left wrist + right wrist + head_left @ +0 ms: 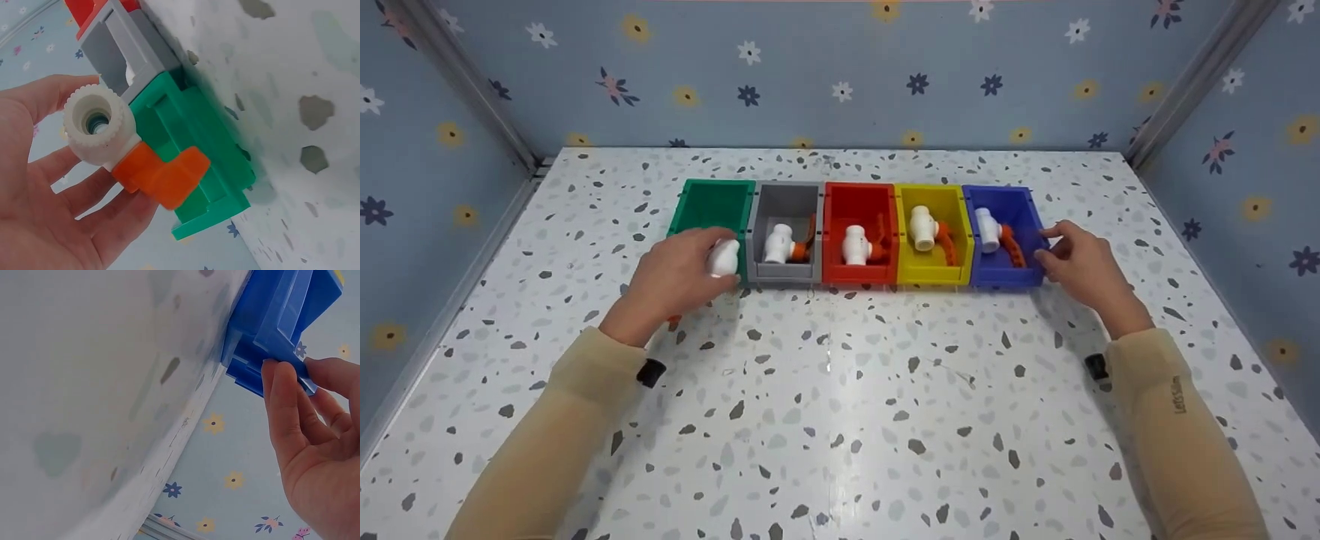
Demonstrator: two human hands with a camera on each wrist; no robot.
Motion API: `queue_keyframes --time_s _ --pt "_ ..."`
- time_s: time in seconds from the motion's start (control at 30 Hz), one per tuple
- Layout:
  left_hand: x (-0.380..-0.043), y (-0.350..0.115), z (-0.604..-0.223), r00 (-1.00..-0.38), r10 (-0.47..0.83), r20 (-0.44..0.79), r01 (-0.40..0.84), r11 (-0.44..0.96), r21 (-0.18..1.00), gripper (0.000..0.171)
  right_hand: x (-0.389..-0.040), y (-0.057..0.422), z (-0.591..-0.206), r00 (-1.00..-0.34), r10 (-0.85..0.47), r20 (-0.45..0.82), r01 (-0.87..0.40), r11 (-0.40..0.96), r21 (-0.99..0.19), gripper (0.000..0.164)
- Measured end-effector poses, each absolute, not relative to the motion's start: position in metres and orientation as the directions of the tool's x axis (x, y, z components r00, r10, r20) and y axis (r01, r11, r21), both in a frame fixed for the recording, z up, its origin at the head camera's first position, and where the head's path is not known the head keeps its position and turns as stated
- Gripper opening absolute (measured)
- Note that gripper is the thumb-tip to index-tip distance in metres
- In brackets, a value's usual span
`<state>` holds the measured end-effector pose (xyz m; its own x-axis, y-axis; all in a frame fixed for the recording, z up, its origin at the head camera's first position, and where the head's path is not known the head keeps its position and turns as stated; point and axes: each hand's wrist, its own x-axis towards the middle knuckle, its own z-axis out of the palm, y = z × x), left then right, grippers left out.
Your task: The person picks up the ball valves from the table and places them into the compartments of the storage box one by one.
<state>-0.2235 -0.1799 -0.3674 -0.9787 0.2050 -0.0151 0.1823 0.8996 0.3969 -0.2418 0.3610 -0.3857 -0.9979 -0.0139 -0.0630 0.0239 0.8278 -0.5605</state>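
My left hand (679, 270) grips a white plastic ball valve (100, 121) with an orange handle (169, 174), at the front of the green bin (716, 201). In the left wrist view the valve's round opening faces the camera and the green bin lies behind it. At the other end of the row, my right hand (1084, 262) pinches the side wall of the blue bin (281, 320) between thumb and fingers. Inside the blue bin lies another white valve (988, 229) with an orange handle.
Between the green and blue bins stand a grey bin (787, 196), a red bin (859, 196) and a yellow bin (952, 196), each with one white valve inside. The row sits on a speckled white table (840, 420), with flowered panels (840, 67) behind and at both sides.
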Motion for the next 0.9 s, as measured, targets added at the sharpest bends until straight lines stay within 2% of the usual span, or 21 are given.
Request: queue_keyframes --time_s 0.23,0.6,0.9 --pt "-0.232 -0.177 -0.362 -0.988 0.152 0.025 0.148 0.892 0.426 0.062 -0.242 0.361 -0.386 -0.997 -0.016 -0.076 0.03 0.823 -0.567 0.04" --pt "-0.251 -0.177 -0.357 -0.997 0.074 -0.015 0.056 0.853 0.52 0.067 -0.241 0.362 -0.387 -0.998 -0.019 -0.054 0.015 0.828 -0.56 0.039" --pt "-0.269 -0.18 -0.358 -0.999 0.032 0.008 0.031 0.812 0.583 0.07 -0.242 0.361 -0.387 -0.998 -0.004 -0.07 0.036 0.832 -0.553 0.041"
